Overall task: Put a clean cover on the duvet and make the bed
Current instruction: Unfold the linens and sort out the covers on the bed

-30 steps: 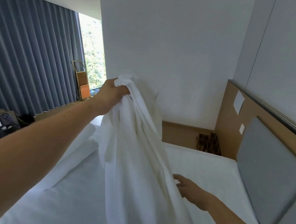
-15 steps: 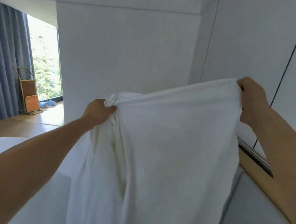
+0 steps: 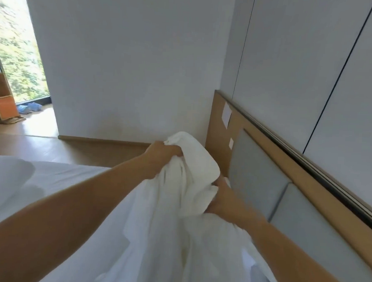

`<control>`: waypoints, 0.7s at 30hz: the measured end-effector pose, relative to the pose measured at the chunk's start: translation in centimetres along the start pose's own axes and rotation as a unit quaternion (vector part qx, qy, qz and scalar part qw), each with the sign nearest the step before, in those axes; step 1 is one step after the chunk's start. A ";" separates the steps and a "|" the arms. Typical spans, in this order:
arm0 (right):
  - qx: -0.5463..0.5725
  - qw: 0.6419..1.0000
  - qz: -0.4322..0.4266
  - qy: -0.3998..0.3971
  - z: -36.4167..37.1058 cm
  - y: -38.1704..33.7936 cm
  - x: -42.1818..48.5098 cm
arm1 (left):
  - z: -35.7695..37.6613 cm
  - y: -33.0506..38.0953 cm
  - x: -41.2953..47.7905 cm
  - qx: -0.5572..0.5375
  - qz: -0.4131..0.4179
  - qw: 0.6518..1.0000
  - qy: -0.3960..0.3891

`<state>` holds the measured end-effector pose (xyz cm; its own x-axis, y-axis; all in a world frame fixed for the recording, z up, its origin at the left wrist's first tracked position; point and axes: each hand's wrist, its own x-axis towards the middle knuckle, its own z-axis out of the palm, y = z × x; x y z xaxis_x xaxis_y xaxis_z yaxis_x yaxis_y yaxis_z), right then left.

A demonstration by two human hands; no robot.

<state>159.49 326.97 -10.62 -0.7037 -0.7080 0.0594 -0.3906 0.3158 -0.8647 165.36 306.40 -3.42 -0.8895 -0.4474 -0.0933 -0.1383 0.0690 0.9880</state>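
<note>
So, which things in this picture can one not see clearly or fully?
Head view only.
Right hand grips the white fabric, but folds hide its fingertips.
The bottom edge cuts off the lower part of the white fabric; cover or duvet, I cannot tell.
Bed corner by the headboard: hidden behind the fabric.
Blue items on the floor: too small and blurred to identify.

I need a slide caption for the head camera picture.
Left hand and right hand grip a bunched white cover over the bed, beside the headboard.
</note>
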 end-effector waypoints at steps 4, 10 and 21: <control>0.030 0.996 0.089 -0.009 4.7 5.7 -0.2 | 3.0 -5.3 -1.0 0.085 -0.034 0.991 -0.097; 0.025 0.972 0.186 -0.139 4.3 13.4 -0.9 | -1.6 -13.0 0.5 0.331 -0.124 0.894 -0.277; -0.025 0.875 0.261 -0.407 -1.4 19.9 6.2 | 2.5 -20.0 8.6 0.324 -0.230 0.848 -0.350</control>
<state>146.51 329.71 -26.79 -0.1457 -0.6688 -0.7291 -0.1821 0.7425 -0.6447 159.39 303.46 -24.26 -0.6863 0.0637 -0.7245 -0.5489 0.6082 0.5734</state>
